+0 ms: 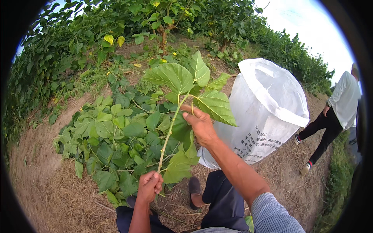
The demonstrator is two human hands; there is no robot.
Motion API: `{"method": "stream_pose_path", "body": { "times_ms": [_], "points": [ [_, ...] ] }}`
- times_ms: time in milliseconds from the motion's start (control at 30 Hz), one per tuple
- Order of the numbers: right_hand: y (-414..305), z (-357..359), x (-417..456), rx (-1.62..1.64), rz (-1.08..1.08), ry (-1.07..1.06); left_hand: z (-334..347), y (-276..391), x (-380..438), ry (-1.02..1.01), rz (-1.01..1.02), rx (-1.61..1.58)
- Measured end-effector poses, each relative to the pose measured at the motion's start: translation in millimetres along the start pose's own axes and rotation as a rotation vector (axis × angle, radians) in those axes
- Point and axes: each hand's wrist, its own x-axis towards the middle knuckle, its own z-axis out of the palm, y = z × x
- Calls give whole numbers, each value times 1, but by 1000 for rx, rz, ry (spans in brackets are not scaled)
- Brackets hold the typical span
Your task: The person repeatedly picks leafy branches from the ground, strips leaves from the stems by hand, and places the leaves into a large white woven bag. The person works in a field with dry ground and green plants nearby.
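Note:
My left hand (pixel 150 185) is closed around the lower end of a leafy mulberry branch (pixel 170 131), which slants up and away from me. Higher along the stem, my right hand (pixel 199 123) grips a leaf, its thumb and fingers pinched together beside the stem. Broad green leaves (pixel 216 107) spread out above and to the right of that hand. Under the branch lies a large heap of cut leafy branches (pixel 116 131) on the ground. A white woven sack (pixel 253 116) with a rolled rim stands with its mouth up, right of my right hand; it bears printed writing.
Leafy shrubs (pixel 163 38) line the far side, with a few yellow leaves. Dry straw (pixel 75 201) and bare soil surround the heap. My shoes stand between heap and sack. At the right, a person (pixel 335 110) in a white top and dark trousers is near a grassy edge (pixel 335 180).

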Motion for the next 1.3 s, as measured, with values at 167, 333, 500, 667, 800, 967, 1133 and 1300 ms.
{"method": "stream_pose_path", "body": {
  "times_ms": [167,333,500,667,800,967,1133,1300],
  "points": [
    [0,13,5,368,-60,84,-5,1,-4,-65,-42,-83],
    [-16,10,5,347,-93,45,-4,4,-4,-52,-76,-53],
    [-23,6,1,410,-102,-7,4,10,-4,-45,-111,-6],
    [-21,-3,5,323,-266,121,0,4,-1,-69,-70,78],
    [-28,-11,5,106,-152,111,0,-4,3,-130,-39,117],
    [-17,-18,14,-123,-194,-75,-7,-10,9,-108,65,27],
    [8,-22,23,-451,-216,-27,-10,-9,8,-42,207,132],
    [20,-18,27,-699,-445,-22,-15,-7,3,63,145,151]
  ]
}}
